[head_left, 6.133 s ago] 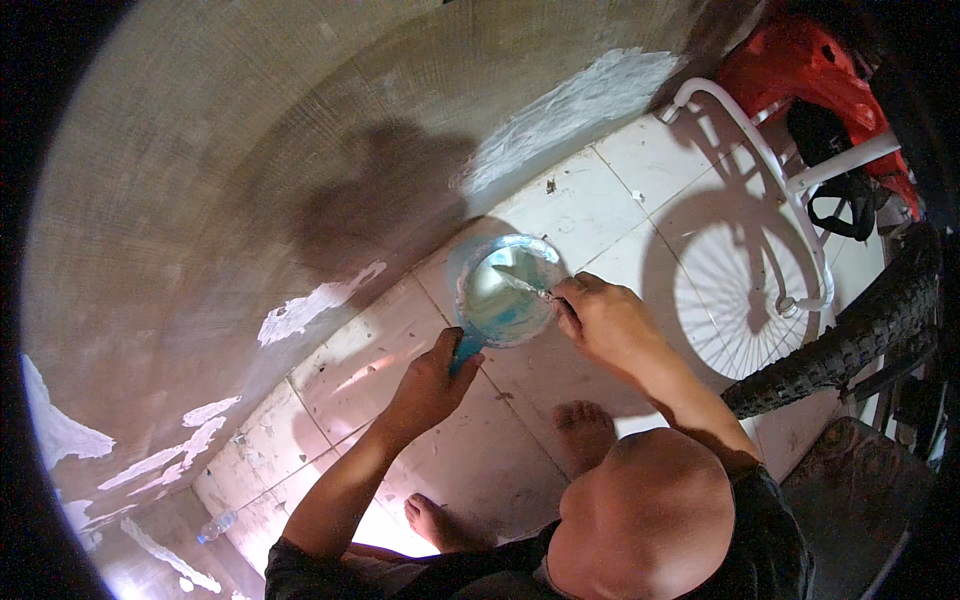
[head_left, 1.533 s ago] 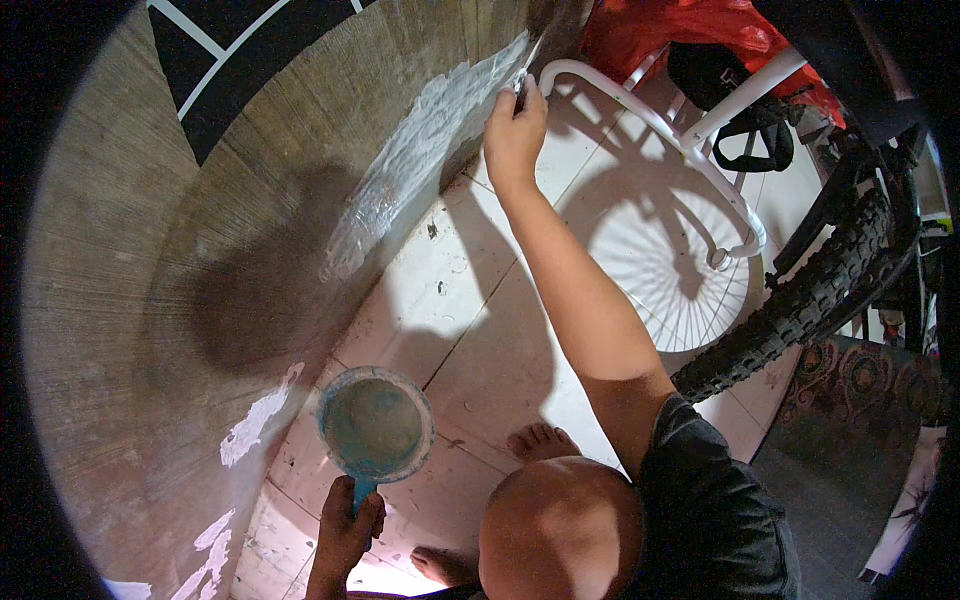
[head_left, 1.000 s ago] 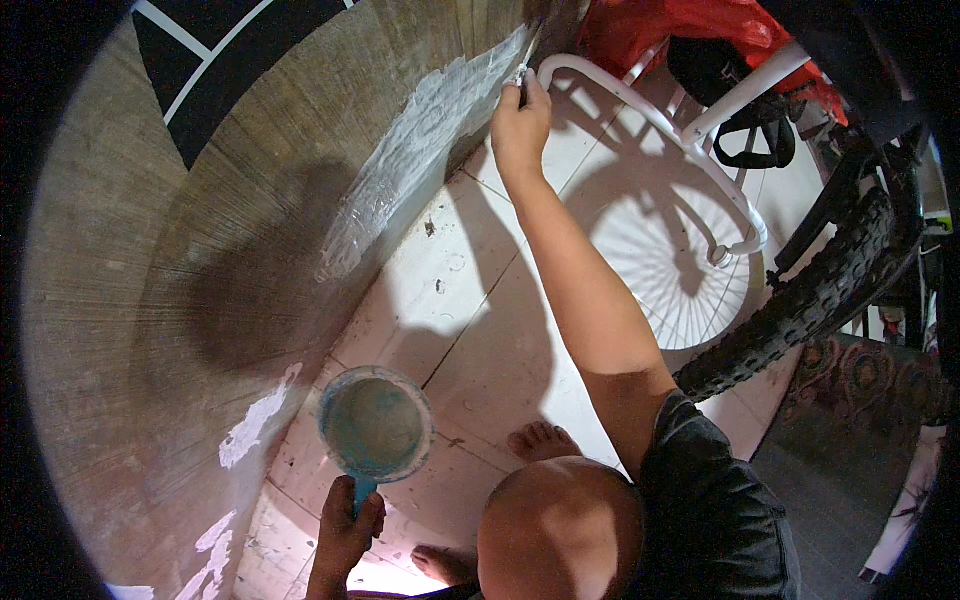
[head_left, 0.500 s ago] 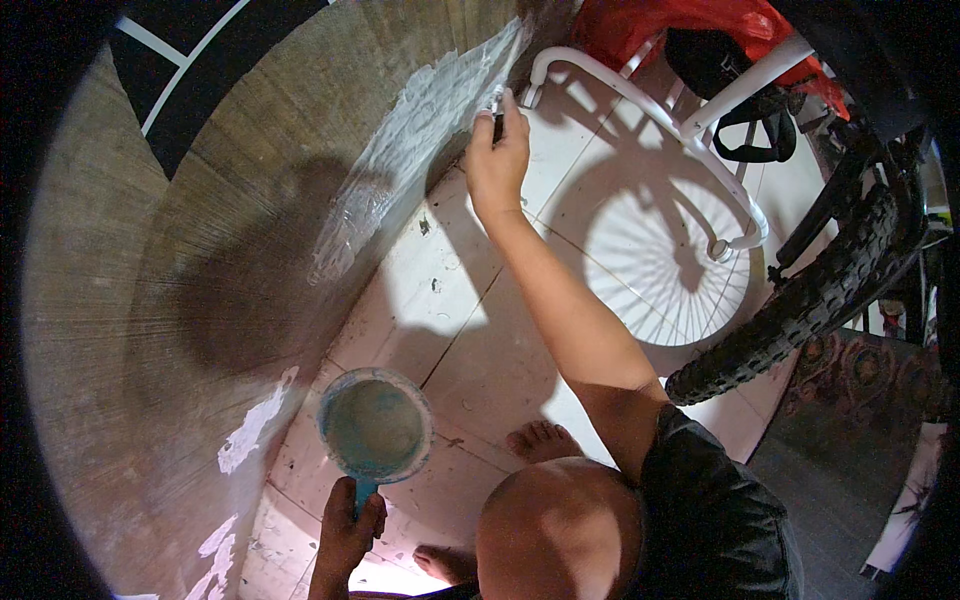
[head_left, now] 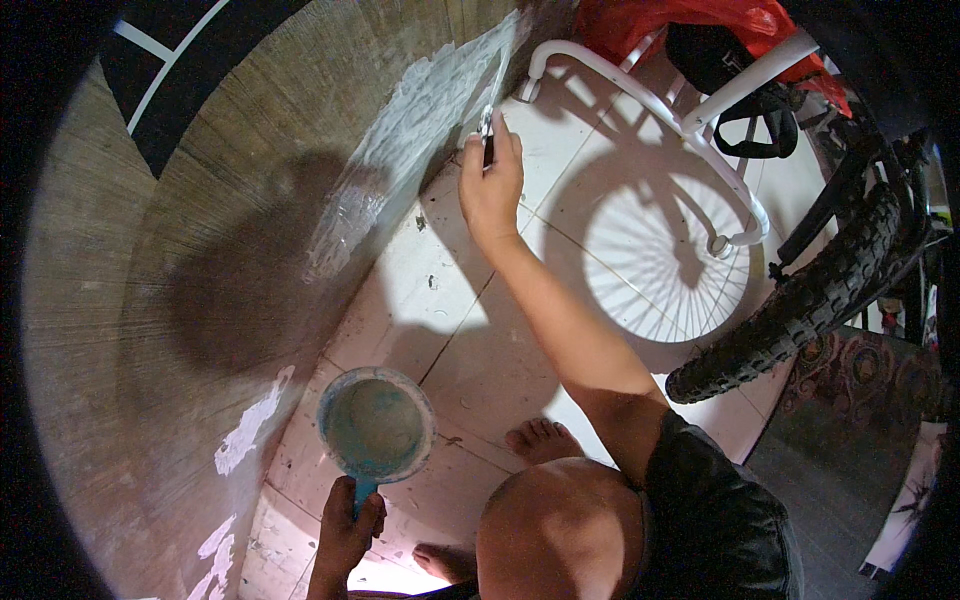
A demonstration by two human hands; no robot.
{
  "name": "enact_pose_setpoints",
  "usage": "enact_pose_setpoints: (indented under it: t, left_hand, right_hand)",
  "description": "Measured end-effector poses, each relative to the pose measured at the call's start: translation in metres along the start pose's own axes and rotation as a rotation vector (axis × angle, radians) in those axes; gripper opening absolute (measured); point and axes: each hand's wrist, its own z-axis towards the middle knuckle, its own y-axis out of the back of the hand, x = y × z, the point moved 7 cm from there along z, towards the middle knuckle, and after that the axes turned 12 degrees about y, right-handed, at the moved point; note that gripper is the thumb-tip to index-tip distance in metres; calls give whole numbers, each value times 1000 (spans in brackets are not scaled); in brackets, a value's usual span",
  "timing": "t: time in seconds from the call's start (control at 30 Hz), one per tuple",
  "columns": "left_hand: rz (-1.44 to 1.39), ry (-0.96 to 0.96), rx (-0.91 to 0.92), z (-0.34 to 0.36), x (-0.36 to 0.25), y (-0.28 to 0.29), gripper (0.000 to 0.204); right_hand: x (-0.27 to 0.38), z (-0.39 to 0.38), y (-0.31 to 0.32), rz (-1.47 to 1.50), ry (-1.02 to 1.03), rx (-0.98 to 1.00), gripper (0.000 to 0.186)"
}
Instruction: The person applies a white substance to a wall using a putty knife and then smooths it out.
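Observation:
My left hand (head_left: 348,528) is closed round the handle of a blue dipper (head_left: 432,425), whose round bowl holds a greyish paste (head_left: 375,425). The dipper is above the tiled floor, near the foot of the wall. Farther off, my right hand (head_left: 492,195) grips a putty knife (head_left: 488,135) with a dark handle; its narrow blade points up along the wall. Beside the blade, a wet white smear of filler (head_left: 415,115) spreads across the brown, wood-look wall (head_left: 230,220). My fingers partly hide the knife's handle.
White tubular metal legs (head_left: 640,95) stand right of my right hand, near a red plastic bag (head_left: 640,25) and a black strap (head_left: 765,135). A knobby bicycle tyre (head_left: 800,310) leans in at right. More white patches (head_left: 255,425) mark the lower wall; my bare foot (head_left: 540,440) is on the tiles (head_left: 465,385).
My right hand has drawn the putty knife slightly back toward me along the wall, showing more of the blade and dark handle. The left hand and dipper stay nearly still.

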Motion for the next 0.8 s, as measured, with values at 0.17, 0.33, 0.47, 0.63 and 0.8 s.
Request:
enact_pose_setpoints:
  t: [0.17, 0.33, 0.47, 0.63, 0.8]
  left_hand:
    - [-9, -9, 11, 2, -1, 0, 24]
    - [-18, 2, 16, 1, -3, 0, 22]
    - [-53, 14, 24, 2, -6, -2, 22]
    - [8, 16, 8, 2, -7, -1, 20]
    - [-10, 1, 12, 4, -5, -5, 20]
  right_hand:
    - [14, -26, -13, 104, -80, 105, 49]
    - [-8, -45, -5, 153, -113, 61, 48]
    - [-64, -12, -7, 25, -100, -57, 45]
    - [-58, 12, -15, -125, 24, -95, 44]
    - [-57, 11, -37, -12, -113, 5, 49]
